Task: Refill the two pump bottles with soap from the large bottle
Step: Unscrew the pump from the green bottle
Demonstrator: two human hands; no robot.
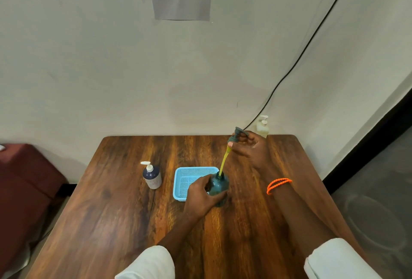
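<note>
A teal pump bottle (pixel 219 186) stands upright on the wooden table (pixel 133 211), and my left hand (pixel 201 198) grips its body. My right hand (pixel 250 147) pinches the bottle's grey-teal pump head (pixel 236 135) above it. The yellowish dip tube (pixel 224 162) hangs from the pump head with its lower end still in the bottle's neck. A second pump bottle (pixel 152 177), dark blue with a white pump, stands to the left. A pale, translucent bottle with a white pump (pixel 262 127) stands at the table's far right corner.
A light blue mesh tray (pixel 191 172) sits just left of the teal bottle, partly behind my left hand. A black cable (pixel 301 55) runs down the wall to the far right corner. A dark red seat (pixel 26 180) stands left of the table.
</note>
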